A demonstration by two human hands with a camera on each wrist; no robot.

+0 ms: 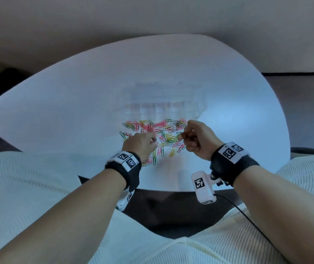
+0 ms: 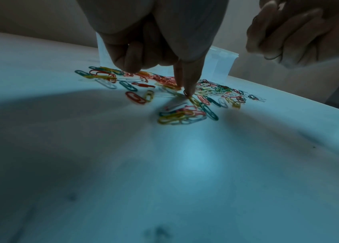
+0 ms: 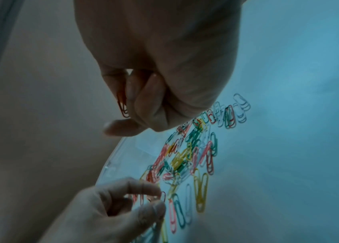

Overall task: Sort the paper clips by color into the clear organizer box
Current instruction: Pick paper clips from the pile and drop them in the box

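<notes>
A pile of red, pink, yellow, green and white paper clips (image 1: 160, 136) lies on the white table (image 1: 76, 111), just in front of the clear organizer box (image 1: 162, 105). My left hand (image 1: 154, 142) reaches down onto the near left of the pile, and thumb and forefinger pinch a red paper clip (image 2: 185, 93) that touches the table. My right hand (image 1: 181, 137) hovers over the pile's right side, its fingers curled round a few red paper clips (image 3: 123, 105). The box (image 2: 220, 65) stands right behind the pile; I cannot make out what its compartments hold.
The table's near edge (image 1: 162, 188) is close to my body, with light trousers on both sides. A wrist camera with a black cable (image 1: 247, 216) hangs under my right wrist. Bare tabletop (image 2: 164, 164) stretches between the pile and me.
</notes>
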